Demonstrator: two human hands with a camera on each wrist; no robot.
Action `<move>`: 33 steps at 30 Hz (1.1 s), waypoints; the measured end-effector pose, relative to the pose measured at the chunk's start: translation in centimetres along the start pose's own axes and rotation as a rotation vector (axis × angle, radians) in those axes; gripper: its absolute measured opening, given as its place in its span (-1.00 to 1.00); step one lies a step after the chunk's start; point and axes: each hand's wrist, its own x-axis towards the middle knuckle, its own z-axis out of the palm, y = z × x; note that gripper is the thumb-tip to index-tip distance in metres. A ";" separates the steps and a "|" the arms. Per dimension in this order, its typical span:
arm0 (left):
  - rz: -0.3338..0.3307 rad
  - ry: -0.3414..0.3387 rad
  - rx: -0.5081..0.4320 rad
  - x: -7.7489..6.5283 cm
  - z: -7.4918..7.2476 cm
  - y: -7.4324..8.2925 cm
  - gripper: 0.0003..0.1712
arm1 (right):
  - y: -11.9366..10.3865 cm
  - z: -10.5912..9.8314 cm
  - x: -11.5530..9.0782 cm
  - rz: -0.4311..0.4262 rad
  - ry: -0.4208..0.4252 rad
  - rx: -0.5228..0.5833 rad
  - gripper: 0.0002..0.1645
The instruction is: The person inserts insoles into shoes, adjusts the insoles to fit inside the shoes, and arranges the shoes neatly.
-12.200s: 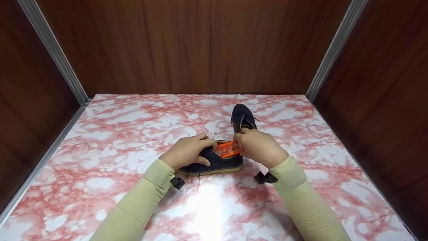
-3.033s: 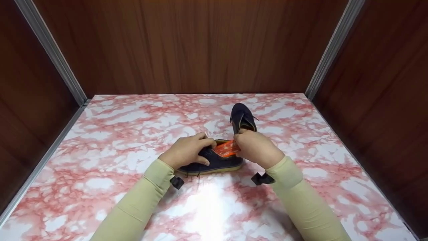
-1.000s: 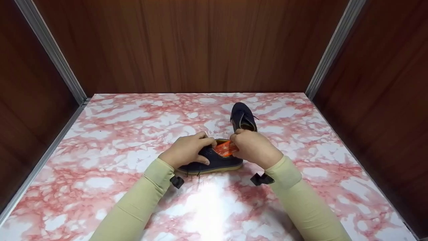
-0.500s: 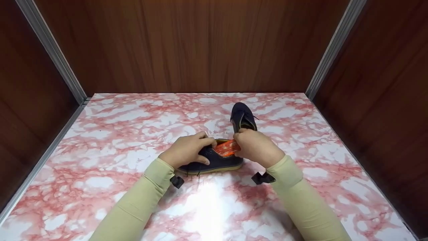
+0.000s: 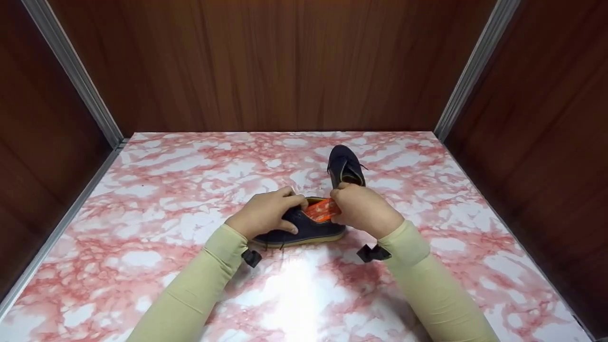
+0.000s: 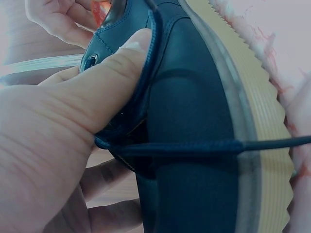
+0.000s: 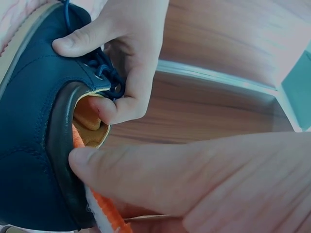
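Note:
A navy lace-up shoe (image 5: pixel 311 232) with a tan sole lies on the table, toe to the left. My left hand (image 5: pixel 270 213) grips it at the laces. In the left wrist view the thumb of the left hand (image 6: pixel 63 107) lies along the laced side, and other fingers are on the far side. My right hand (image 5: pixel 368 206) pinches an orange insole (image 5: pixel 320 210) with white markings, partly inside the shoe's opening. The right wrist view shows the insole's (image 7: pixel 109 213) white layer at the heel collar; its front end is hidden inside.
A second navy shoe (image 5: pixel 344 161) stands just behind my right hand, toe away from me, laces loose. The table (image 5: pixel 166 190) has a red-and-white marbled top. Brown wood-grain panels (image 5: pixel 294 66) enclose the back and sides.
My right hand and the insole shift slightly left and right along the shoe's opening. Left hand and both shoes stay practically in place.

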 end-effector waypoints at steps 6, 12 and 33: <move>-0.005 -0.004 0.000 0.1 0.0 0.1 -0.34 | 0.1 -0.3 -0.1 -0.009 0.022 0.016 -0.64; -0.005 0.002 0.002 0.0 0.0 0.0 -0.33 | 0.0 -0.1 -0.1 -0.048 0.060 -0.006 -0.68; -0.005 0.008 0.001 0.0 -0.1 0.1 -0.31 | -0.1 0.2 0.0 -0.080 0.097 -0.013 -0.68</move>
